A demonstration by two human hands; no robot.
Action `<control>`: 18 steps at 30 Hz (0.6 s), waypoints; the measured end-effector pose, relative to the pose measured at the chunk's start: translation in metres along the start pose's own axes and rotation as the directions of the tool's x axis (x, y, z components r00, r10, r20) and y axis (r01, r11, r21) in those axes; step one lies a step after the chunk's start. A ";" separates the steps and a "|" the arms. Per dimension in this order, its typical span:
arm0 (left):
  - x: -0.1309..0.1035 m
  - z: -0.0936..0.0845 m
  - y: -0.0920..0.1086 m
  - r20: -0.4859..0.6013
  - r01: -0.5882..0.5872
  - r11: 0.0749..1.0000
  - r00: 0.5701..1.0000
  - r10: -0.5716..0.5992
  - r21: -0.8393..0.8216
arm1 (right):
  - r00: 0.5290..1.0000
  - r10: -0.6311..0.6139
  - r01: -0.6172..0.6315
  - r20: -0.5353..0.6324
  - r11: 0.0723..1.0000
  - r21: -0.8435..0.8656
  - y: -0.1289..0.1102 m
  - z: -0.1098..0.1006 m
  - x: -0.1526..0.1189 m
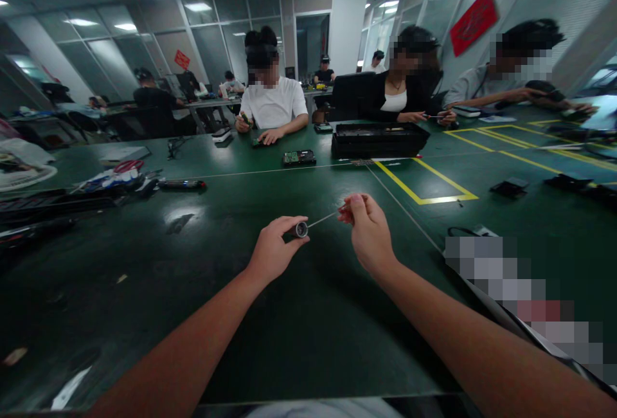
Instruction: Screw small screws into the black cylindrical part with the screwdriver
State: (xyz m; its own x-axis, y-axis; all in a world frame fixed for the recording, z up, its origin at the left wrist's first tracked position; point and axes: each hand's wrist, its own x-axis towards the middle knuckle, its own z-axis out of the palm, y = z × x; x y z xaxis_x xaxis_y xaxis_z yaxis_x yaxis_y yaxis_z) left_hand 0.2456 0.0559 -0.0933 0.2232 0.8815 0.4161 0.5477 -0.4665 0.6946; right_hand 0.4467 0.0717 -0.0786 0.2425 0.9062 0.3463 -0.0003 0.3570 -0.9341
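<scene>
The small dark cylinder, its round end ringed in grey, is pinched in the left hand's fingers at centre; the right hand's closed fingertips grip a thin metal rod at its two o'clock. A black case lies beyond, towards one o'clock.

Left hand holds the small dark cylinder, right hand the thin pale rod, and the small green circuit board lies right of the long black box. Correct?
One miss: head view shows the small green circuit board left of the long black box. Left hand on small dark cylinder, right hand on thin pale rod: correct.
</scene>
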 end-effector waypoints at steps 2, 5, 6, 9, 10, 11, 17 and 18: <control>0.000 0.000 0.000 -0.003 0.013 1.000 1.000 -0.013 -0.001 | 0.999 -0.050 0.050 0.020 0.998 -0.036 -0.004 0.001 -0.003; -0.001 0.000 0.002 0.003 0.035 0.999 0.999 -0.035 -0.003 | 0.994 -0.083 0.088 0.065 0.993 -0.082 -0.009 0.003 -0.008; -0.001 0.000 0.003 0.005 0.040 0.999 0.999 -0.040 -0.004 | 0.993 -0.086 0.094 0.079 0.991 -0.094 -0.009 0.003 -0.009; -0.001 0.000 0.005 0.003 0.061 0.998 0.998 -0.061 -0.007 | 0.992 -0.091 0.101 0.086 0.988 -0.118 -0.011 0.004 -0.010; -0.001 0.000 0.005 0.001 0.069 0.998 0.998 -0.069 -0.007 | 0.991 -0.100 0.110 0.086 0.986 -0.124 -0.012 0.003 -0.010; -0.001 0.000 0.005 -0.003 0.077 0.997 0.997 -0.077 -0.006 | 0.990 -0.110 0.122 0.093 0.983 -0.134 -0.013 0.003 -0.010; -0.001 0.001 0.003 -0.008 0.075 0.997 0.997 -0.075 0.035 | 0.971 -0.162 0.214 0.175 0.914 -0.344 -0.024 -0.003 -0.011; -0.001 0.001 0.003 -0.003 0.077 0.996 0.997 -0.077 0.052 | 0.965 -0.177 0.237 0.196 0.907 -0.348 -0.025 -0.004 -0.011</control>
State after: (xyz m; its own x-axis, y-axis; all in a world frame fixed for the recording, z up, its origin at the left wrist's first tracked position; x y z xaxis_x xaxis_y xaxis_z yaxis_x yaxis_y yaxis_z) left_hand 0.2473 0.0537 -0.0923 0.1780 0.9144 0.3637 0.6040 -0.3933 0.6932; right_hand 0.4475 0.0518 -0.0596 0.0443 0.8554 0.5161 0.3948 0.4596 -0.7956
